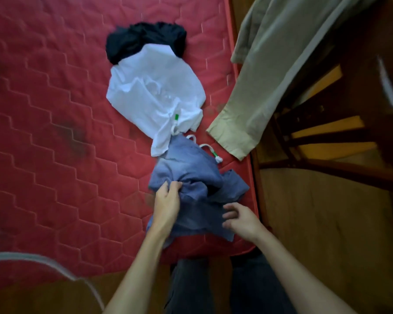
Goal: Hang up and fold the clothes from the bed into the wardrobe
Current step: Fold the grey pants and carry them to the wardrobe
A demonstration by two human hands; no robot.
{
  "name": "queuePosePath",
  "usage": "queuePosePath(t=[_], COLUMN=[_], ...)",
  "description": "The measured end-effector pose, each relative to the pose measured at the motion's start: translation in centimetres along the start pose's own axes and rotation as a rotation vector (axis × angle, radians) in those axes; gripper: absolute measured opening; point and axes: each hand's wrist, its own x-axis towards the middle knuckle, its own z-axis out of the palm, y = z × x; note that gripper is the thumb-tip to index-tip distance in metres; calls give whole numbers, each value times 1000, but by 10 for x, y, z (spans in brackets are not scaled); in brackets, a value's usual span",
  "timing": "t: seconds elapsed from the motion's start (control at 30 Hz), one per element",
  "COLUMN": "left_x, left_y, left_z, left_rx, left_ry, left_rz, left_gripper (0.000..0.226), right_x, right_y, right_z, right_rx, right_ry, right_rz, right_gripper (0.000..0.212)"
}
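Observation:
A crumpled blue garment (191, 168) lies near the front right corner of the red mattress (43, 109). My left hand (167, 201) grips a fold of it, fingers curled into the cloth. My right hand (242, 218) hovers just over the garment's right edge with fingers loosely bent, holding nothing. Beyond the blue garment lies a white garment (154, 91) with white drawstrings tipped in green (210, 149). A black garment (143, 39) is bunched at the far end of the row. Beige trousers (259, 71) hang down from the upper right, their hem resting on the mattress edge.
A dark wooden chair (327, 132) stands on the wooden floor (322, 223) right of the bed, partly under the trousers. My legs in dark trousers (213, 286) stand at the mattress corner. A grey curved edge (43, 259) shows at the lower left.

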Motion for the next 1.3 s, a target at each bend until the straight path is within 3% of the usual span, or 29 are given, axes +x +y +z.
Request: queuePosePath(t=[0.1, 0.2, 0.27, 0.43, 0.5, 0.6, 0.73, 0.83, 1.0, 1.2, 1.3], left_x=[-21, -67, -107, -193, -225, -270, -318, -354, -421, -477, -495], left_y=[66, 119, 148, 210, 227, 242, 247, 244, 228, 211, 208], left_z=[-30, -57, -74, -127, -148, -171, -190, -203, -226, -273, -307], left_rx=[-174, -308, -398, -568, -648, -714, -829, -930, -979, -999, -1009], left_ry=[-90, -232, -326, -532, -617, -675, -646, -670, -638, -571, -554], left_rz=[-29, -10, -8, 122, 206, 371, 517, 604, 724, 830, 869], left_gripper=[16, 15, 20, 39, 48, 47, 52, 58, 47, 28, 27], right_x=[-39, -81, -111, -196, -229, -285, -352, -384, -422, -488, -517], right_y=[-33, -63, -82, -140, -161, -186, -199, -187, -155, -136, -144], right_z=[9, 20, 26, 21, 15, 16, 40, 68, 99, 114, 124], right_rx=[4, -44, -118, -31, 16, 3, 67, 105, 70, 202, 219], right_ry=[62, 313, 475, 727, 763, 711, 625, 527, 488, 611, 532], right_rz=[-151, -329, -463, -766, -886, -1043, -1287, -1269, -1179, -1285, -1326], right_gripper=[83, 116, 126, 90, 92, 104, 86, 73, 16, 29, 28])
